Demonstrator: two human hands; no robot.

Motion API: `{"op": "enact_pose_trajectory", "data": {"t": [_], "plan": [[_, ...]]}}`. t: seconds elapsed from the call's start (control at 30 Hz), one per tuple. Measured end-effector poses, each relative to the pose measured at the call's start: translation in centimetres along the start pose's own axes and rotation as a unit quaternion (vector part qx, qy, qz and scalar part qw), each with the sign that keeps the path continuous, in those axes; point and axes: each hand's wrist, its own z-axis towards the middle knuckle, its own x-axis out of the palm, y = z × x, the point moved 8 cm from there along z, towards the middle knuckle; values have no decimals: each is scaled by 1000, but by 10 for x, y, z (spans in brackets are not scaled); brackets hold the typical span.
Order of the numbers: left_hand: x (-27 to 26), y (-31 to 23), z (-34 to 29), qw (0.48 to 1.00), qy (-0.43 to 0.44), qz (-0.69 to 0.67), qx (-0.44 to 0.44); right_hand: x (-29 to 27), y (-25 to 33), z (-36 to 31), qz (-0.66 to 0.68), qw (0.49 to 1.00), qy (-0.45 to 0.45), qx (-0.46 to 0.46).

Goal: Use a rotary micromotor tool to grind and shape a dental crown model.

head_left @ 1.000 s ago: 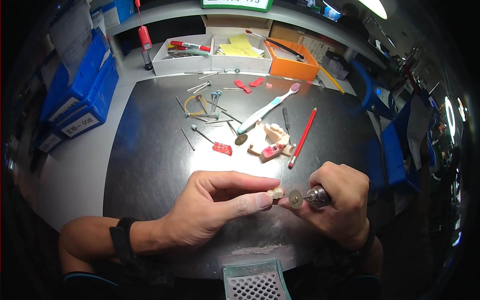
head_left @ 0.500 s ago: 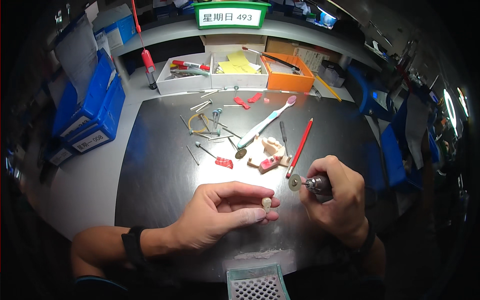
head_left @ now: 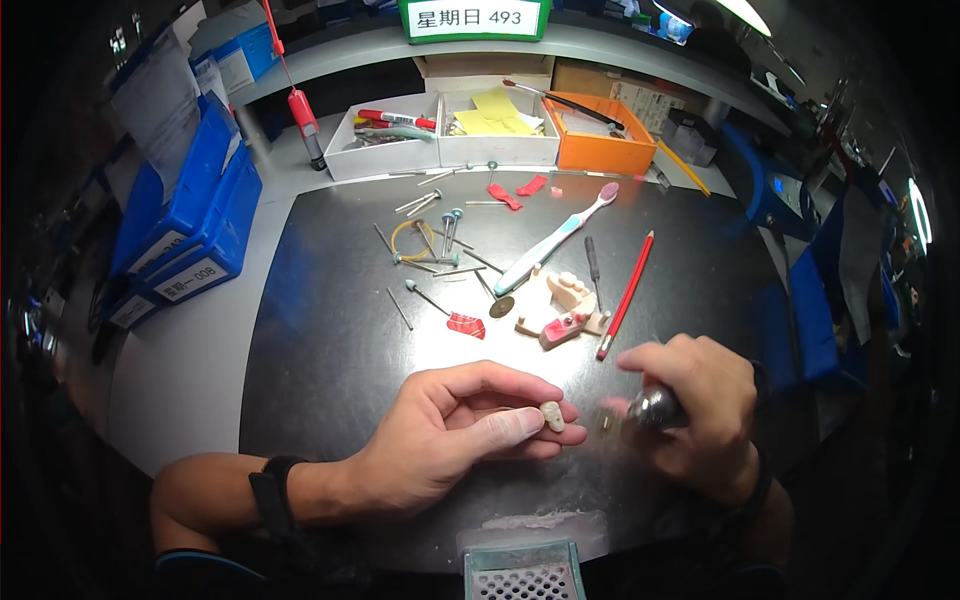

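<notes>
My left hand [head_left: 470, 425] pinches a small cream-coloured dental crown [head_left: 553, 417] between thumb and fingertips. To its right, my right hand [head_left: 705, 405] is wrapped round a metal rotary handpiece [head_left: 655, 408], its index finger lifted off. Motion smears the handpiece's tip, and its disc hardly shows. Handpiece and crown are apart. Beyond both hands stands a beige dental model [head_left: 572, 290] with a pink gum section [head_left: 563, 328]. A red pencil [head_left: 630, 290] and a thin dark tool [head_left: 593, 262] lie close to the model.
A toothbrush [head_left: 550, 250], several burs [head_left: 447, 232], a yellow rubber band [head_left: 397, 240] and red scraps [head_left: 465, 325] lie on the dark mat [head_left: 320, 330]. Behind them are white trays [head_left: 385, 155] and an orange one [head_left: 605, 153]. Blue bins [head_left: 190, 230] stand left; a perforated green-edged tray [head_left: 525, 560] sits in front.
The view has shifted, moving the bench things rightward in the picture. My left hand has turned the crown slightly. My right hand has tilted the handpiece, its index finger lifting away; the disc is now blurred.
</notes>
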Motion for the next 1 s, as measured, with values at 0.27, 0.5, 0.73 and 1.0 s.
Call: {"op": "enact_pose_trajectory", "data": {"t": [0.27, 0.5, 0.73, 1.0], "plan": [[2, -1, -2, 1000, 18, 6, 9, 14, 22, -7, 62, 995, -6, -78], [4, -5, -3, 999, 14, 34, 38, 11, 23, -6, 44, 995, -1, -86], [3, -4, -2, 1000, -3, -8, 24, 6, 7, -1, -18, 999, 22, 29], [-1, -3, -2, 999, 10, -17, 44, 12, 1, -2, -85, 993, 40, 64]]}}
